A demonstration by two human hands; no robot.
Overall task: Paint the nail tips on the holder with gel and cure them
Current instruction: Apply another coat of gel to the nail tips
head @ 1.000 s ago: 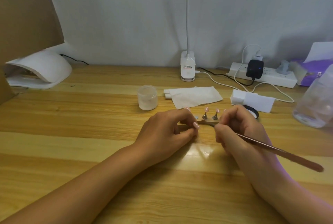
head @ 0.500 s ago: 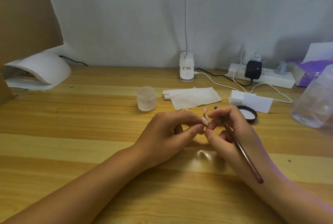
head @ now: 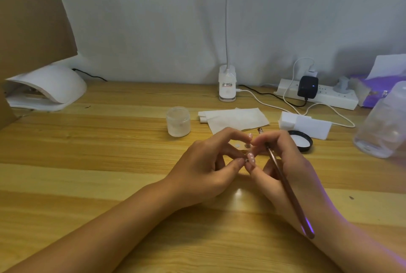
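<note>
The left hand (head: 208, 164) has its thumb and fingers curled in, and its thumb tip meets the right thumb low between the two hands. Pinched there is a small pale pink piece on a dark metal stud, which looks like a nail tip (head: 250, 159); it is too small to say for sure that it is not a painted fingernail. The left forefinger arches over it and reaches toward the right forefinger.

The right hand (head: 285, 163) also grips a gel brush (head: 285, 182), held across its curled fingers. The bristle end pokes out above the knuckles, pointing away from the person, and the long brown handle runs back over the right wrist.

Just behind the pinch, in the gap under the forefingers, the holder (head: 241, 148) lies on the wooden table (head: 109, 163), showing two round metal discs.

Beyond the hands:
- a frosted jar (head: 178, 121)
- a folded white wipe (head: 236, 119)
- a white block (head: 307, 124)
- a black lid (head: 301, 141), beside the right knuckles

Farther back:
- a clip lamp base (head: 227, 85)
- a power strip (head: 316, 96) carrying a black adapter (head: 307, 89)

At far left sits the white curing lamp (head: 48, 87), well apart from the hands. A clear plastic bottle (head: 383, 125) stands at far right.
</note>
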